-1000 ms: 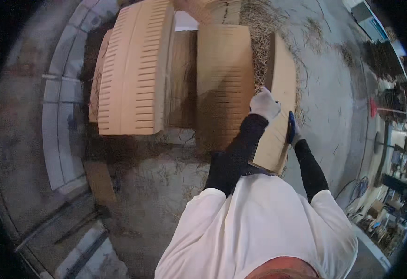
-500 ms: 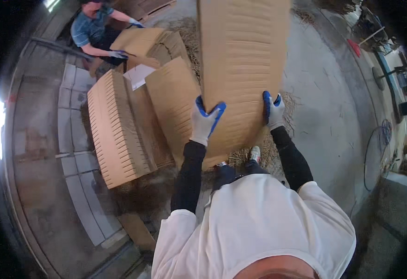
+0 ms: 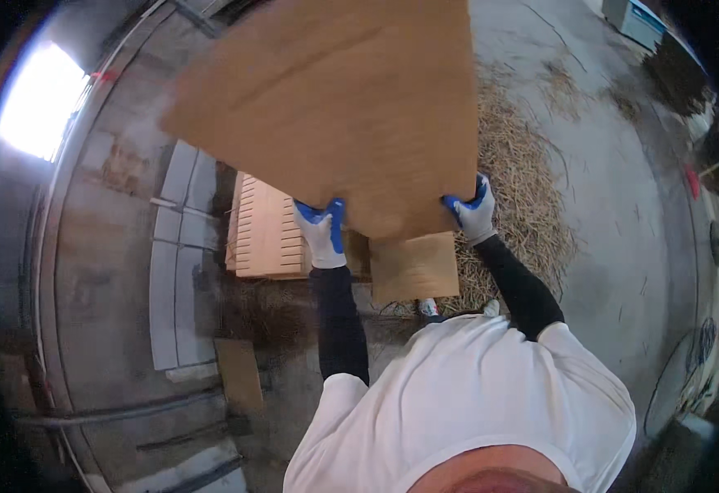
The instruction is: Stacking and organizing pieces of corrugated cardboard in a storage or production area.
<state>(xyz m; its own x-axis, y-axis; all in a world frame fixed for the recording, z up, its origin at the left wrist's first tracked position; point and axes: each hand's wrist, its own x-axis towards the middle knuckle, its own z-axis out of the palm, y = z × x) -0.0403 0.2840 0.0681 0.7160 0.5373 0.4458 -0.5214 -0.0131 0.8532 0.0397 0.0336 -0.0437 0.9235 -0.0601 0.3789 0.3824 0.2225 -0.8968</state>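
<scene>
A large brown cardboard sheet (image 3: 351, 107) is raised before me and fills the upper middle of the view. My left hand (image 3: 323, 234), in a white glove with blue palm and fingers, grips its lower left edge. On the lower right edge, my right hand (image 3: 473, 215) has hold of it in a matching glove. Below and behind the sheet show a cardboard flap (image 3: 415, 267) and, to the left, a piece of slotted cardboard (image 3: 267, 234). What lies behind the sheet is hidden; whether the flap joins it I cannot tell.
Loose straw (image 3: 528, 185) covers the concrete floor right of the sheet. Pale flat panels (image 3: 177, 271) lie at the left, near a low wall and a metal rail. A small cardboard piece (image 3: 239, 371) lies at lower left. Equipment stands along the far right.
The sheet has swung up and left, now showing a plain face instead of a creased one. My view has turned. The co-worker at upper left is no longer in sight.
</scene>
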